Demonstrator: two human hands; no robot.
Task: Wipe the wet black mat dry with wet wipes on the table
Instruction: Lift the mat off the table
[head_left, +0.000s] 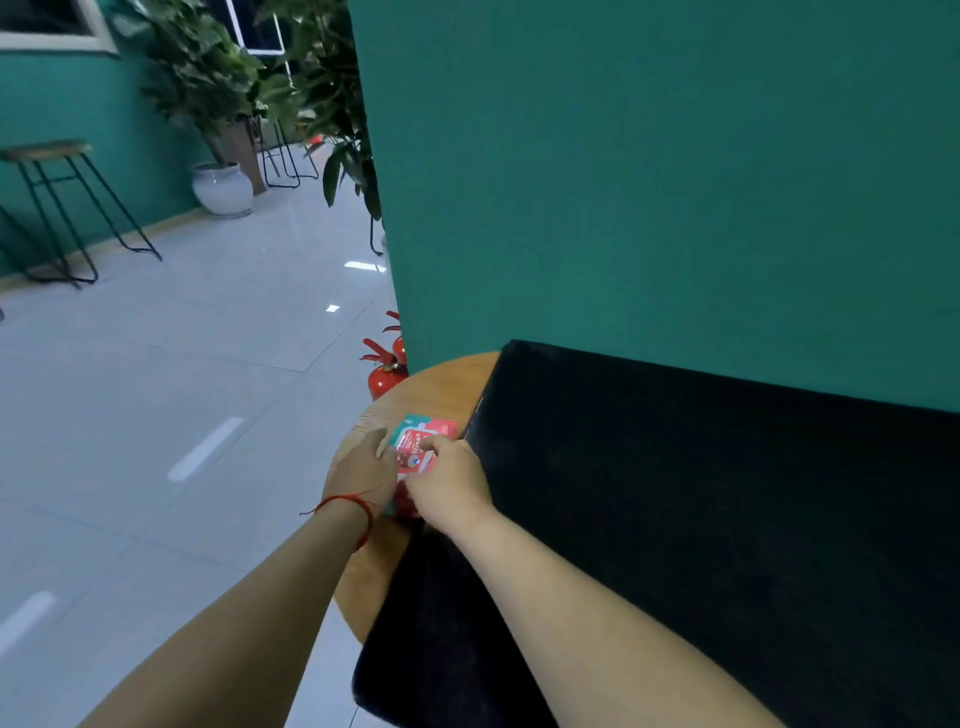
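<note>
A large black mat (701, 509) covers most of a round wooden table (415, 395) and hangs over its near edge. On the bare wood left of the mat lies a red and teal pack of wet wipes (423, 441). My left hand (361, 475) holds the pack's left side, fingers curled at its edge. My right hand (449, 480) rests on top of the pack, its fingertips pinching at the flap on the label. The pack's near end is hidden under both hands.
A teal wall (649, 182) stands right behind the table. Two red fire extinguishers (387, 371) sit on the tiled floor by the table's far left. Farther off are a bar stool (62, 208), potted plants (221, 187) and open floor.
</note>
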